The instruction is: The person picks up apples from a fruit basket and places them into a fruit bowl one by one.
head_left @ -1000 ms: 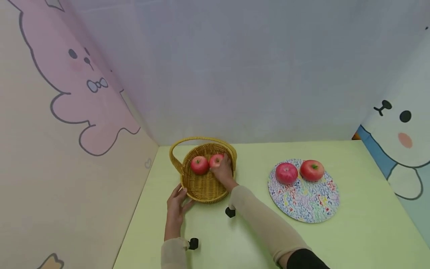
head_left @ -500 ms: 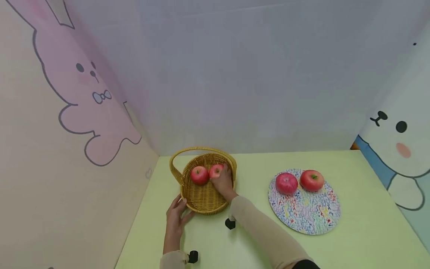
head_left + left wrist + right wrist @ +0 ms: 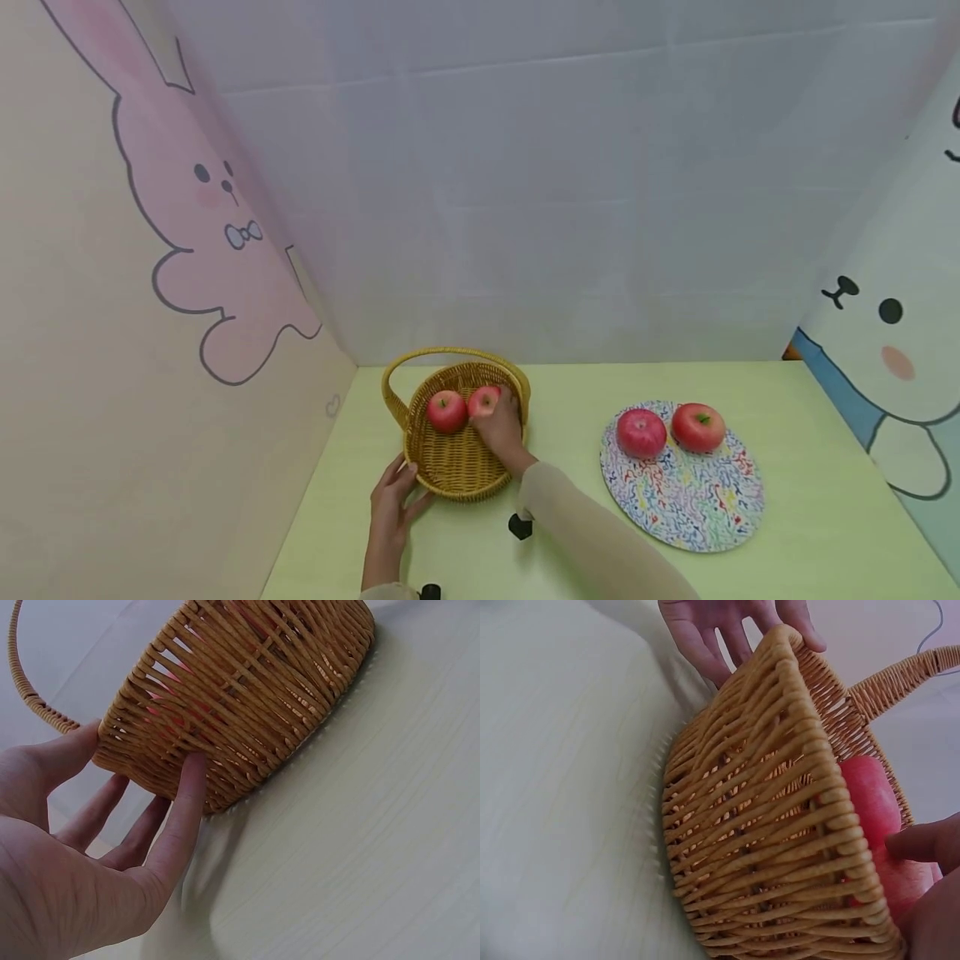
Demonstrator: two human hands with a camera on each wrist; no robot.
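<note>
A wicker basket [image 3: 456, 467] with a tall arched handle stands toward the back left of the table and holds two red apples. The left apple [image 3: 447, 412] sits free, stem up. My right hand [image 3: 498, 423] reaches inside over the near right rim and grips the other apple [image 3: 483, 402], its thumb against the skin in the right wrist view. At the basket's near left side, my left hand [image 3: 389, 502] holds the rim, thumb hooked over the edge. In the left wrist view its fingers [image 3: 180, 817] spread along the woven outer wall.
To the right lies a round, colourfully speckled mat [image 3: 682, 508] bearing a pink-red apple [image 3: 641, 432] and a redder apple [image 3: 698, 427] with a green stem. A grey backdrop [image 3: 555, 208] rises behind the pale green table [image 3: 570, 408]; cartoon-printed walls flank both sides.
The head view has tilted upward, so everything appears lower in it. Both hands stay in place at the basket, and the apples have not shifted relative to it.
</note>
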